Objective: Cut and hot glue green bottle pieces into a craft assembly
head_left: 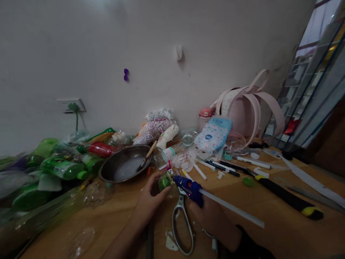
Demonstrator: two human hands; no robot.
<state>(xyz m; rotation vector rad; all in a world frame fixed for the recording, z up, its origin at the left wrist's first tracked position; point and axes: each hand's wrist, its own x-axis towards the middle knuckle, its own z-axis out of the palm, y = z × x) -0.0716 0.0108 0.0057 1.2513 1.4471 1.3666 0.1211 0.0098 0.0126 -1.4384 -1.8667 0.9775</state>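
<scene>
My left hand grips a small green plastic piece between thumb and fingers. What the piece was cut from I cannot tell. Wrapped around a blue hot glue gun is my right hand, and a long white glue stick sticks out of the gun's back end. The nozzle points left and is close to the green piece; whether they touch is unclear. Under the glue gun lies a pair of scissors, its grey handles toward me.
Green plastic bottles crowd the left. A metal bowl with a brush stands behind my hands. Markers, a yellow-black cutter, a wipes pack and a pink backpack occupy the right.
</scene>
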